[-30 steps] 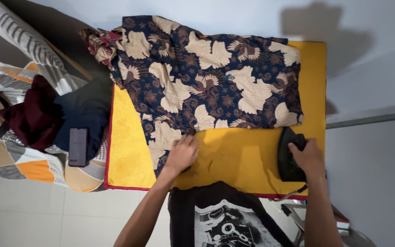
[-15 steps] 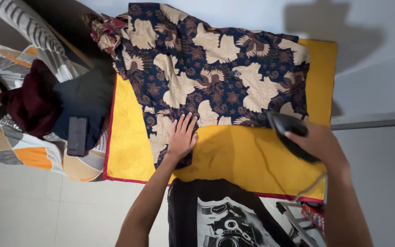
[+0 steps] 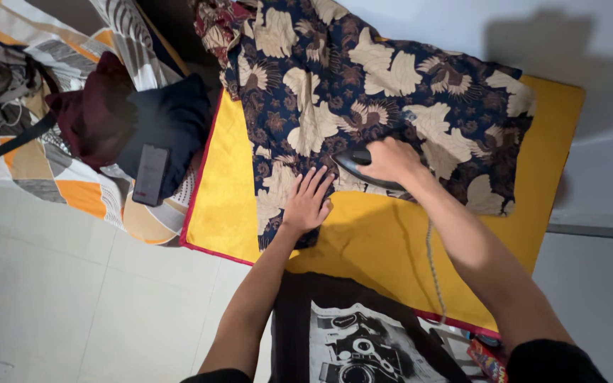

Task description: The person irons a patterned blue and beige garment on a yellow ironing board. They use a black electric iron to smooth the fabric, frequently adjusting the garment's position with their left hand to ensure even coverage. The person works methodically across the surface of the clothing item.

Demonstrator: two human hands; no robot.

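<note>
On yellow pad [image 3: 363,234]: R hand [image 3: 390,159] grips iron [image 3: 355,162], phone [image 3: 151,174] nearby.

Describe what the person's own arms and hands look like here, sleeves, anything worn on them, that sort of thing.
Both arms are bare from wrist to above the elbow. The left hand and right hand show no gloves, and no watch or ring is visible. Short black sleeves appear at the frame's bottom edge, belonging to a black T-shirt with a white camera graphic on the chest.

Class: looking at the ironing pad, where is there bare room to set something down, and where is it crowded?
Bare yellow pad lies below the patterned shirt, between the left hand and the pad's right edge; a strip runs left of the shirt. The iron and right hand crowd the middle.
</note>
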